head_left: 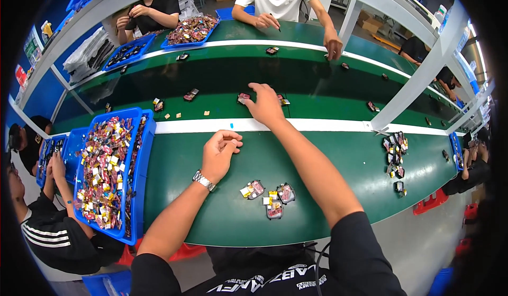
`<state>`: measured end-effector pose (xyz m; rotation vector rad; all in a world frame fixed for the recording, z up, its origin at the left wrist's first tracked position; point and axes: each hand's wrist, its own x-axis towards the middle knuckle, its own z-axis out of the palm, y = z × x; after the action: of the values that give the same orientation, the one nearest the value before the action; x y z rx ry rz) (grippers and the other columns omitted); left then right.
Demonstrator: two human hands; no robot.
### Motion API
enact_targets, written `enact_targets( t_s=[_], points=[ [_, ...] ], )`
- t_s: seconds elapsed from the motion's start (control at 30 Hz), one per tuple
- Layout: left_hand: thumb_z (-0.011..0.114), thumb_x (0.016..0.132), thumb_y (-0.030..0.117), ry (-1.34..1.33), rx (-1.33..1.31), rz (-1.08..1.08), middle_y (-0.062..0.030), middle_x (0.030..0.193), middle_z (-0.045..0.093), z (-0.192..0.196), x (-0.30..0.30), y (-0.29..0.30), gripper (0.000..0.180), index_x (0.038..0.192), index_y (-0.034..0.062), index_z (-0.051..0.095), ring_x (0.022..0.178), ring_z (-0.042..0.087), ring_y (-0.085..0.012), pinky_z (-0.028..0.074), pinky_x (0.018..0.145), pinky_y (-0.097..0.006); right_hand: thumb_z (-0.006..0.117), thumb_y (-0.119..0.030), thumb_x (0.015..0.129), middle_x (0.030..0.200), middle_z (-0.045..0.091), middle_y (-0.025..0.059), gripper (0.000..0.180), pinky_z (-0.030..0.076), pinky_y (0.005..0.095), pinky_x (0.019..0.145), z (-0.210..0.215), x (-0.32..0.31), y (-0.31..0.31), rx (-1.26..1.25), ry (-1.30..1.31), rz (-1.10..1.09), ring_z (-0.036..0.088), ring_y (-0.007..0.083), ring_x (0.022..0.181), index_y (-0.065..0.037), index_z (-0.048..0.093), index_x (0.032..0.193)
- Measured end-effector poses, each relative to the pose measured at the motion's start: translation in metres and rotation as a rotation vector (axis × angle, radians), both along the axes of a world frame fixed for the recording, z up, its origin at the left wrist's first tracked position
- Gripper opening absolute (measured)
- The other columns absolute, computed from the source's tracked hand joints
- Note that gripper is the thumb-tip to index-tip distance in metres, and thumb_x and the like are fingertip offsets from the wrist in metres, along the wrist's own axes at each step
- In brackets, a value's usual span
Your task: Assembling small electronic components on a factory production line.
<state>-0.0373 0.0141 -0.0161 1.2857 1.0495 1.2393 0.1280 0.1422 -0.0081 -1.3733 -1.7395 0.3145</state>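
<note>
My right hand [266, 105] reaches across the white rail, over the dark green belt. Its thumb and fingers are apart, beside a small electronic module [244, 98] with a reddish board and black casing. Another such module [283, 100] lies partly hidden on that hand's other side. Nearer me, my left hand [218, 153], with a metal watch on its wrist, hovers by the rail, fingers loosely curled in and nothing showing in them. On the green worktop before me lie three modules with yellow-and-white parts: one on the left [253, 189], one upper right [286, 193], one lowest [274, 209].
A blue bin [138, 190] heaped with boards stands at left. At right, a cluster of black-cased modules [395, 153] lies near a grey frame post [418, 79]. Across the belt, a person in white [278, 0] reaches onto it. Other workers sit left and right.
</note>
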Motion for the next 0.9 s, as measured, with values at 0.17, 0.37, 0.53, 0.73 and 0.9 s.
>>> enact_targets(
  t_s=[0.17, 0.37, 0.53, 0.73, 0.9],
  points=[
    [0.057, 0.092, 0.003, 0.240, 0.085, -0.063, -0.0101, 0.096, 0.069, 0.010, 0.010, 0.000, 0.010, 0.100, -0.0016, 0.061, 0.087, 0.066, -0.0142, 0.053, 0.078, -0.027, 0.071, -0.015, 0.079, 0.081, 0.068, 0.0120, 0.023, 0.052, 0.0343, 0.074, 0.052, 0.078, -0.113, -0.575, -0.222, 0.273, 0.066, 0.0233, 0.076, -0.003, 0.067, 0.099],
    [0.063, 0.089, 0.006, 0.264, 0.254, -0.129, -0.0049, 0.086, 0.065, 0.000, 0.030, 0.000, 0.005, 0.090, 0.0002, 0.063, 0.076, 0.057, -0.0082, 0.048, 0.067, -0.024, 0.072, -0.024, 0.079, 0.105, 0.066, 0.0201, 0.031, 0.048, 0.0441, 0.091, 0.041, 0.116, -0.220, -0.572, -0.201, 0.292, 0.061, 0.0370, 0.104, -0.001, 0.067, 0.099],
    [0.059, 0.090, 0.004, 0.370, 0.290, -0.131, -0.0076, 0.083, 0.067, -0.006, 0.010, -0.014, 0.007, 0.093, -0.0018, 0.061, 0.071, 0.063, -0.0125, 0.048, 0.062, -0.023, 0.067, -0.003, 0.072, 0.092, 0.064, 0.0138, 0.016, 0.048, 0.0428, 0.077, 0.015, 0.093, -0.222, -0.418, -0.120, 0.398, 0.061, 0.0319, 0.094, -0.003, 0.058, 0.086],
    [0.052, 0.096, 0.011, 0.188, 0.009, -0.313, -0.0120, 0.088, 0.068, 0.008, 0.035, -0.013, 0.020, 0.109, -0.0027, 0.058, 0.068, 0.063, -0.0136, 0.049, 0.060, -0.024, 0.062, 0.002, 0.071, 0.075, 0.064, 0.0137, 0.012, 0.048, 0.0421, 0.065, 0.022, 0.106, -0.187, -0.391, -0.001, 0.379, 0.064, 0.0329, 0.075, -0.002, 0.058, 0.082],
    [0.054, 0.097, 0.016, 0.053, -0.229, -0.443, -0.0086, 0.080, 0.065, 0.014, 0.035, -0.004, 0.027, 0.115, -0.0039, 0.055, 0.064, 0.062, -0.0138, 0.053, 0.057, -0.025, 0.062, 0.003, 0.070, 0.074, 0.064, 0.0169, 0.013, 0.048, 0.0437, 0.065, 0.042, 0.080, -0.143, -0.264, -0.032, 0.365, 0.064, 0.0367, 0.076, -0.001, 0.057, 0.080]
  ],
)
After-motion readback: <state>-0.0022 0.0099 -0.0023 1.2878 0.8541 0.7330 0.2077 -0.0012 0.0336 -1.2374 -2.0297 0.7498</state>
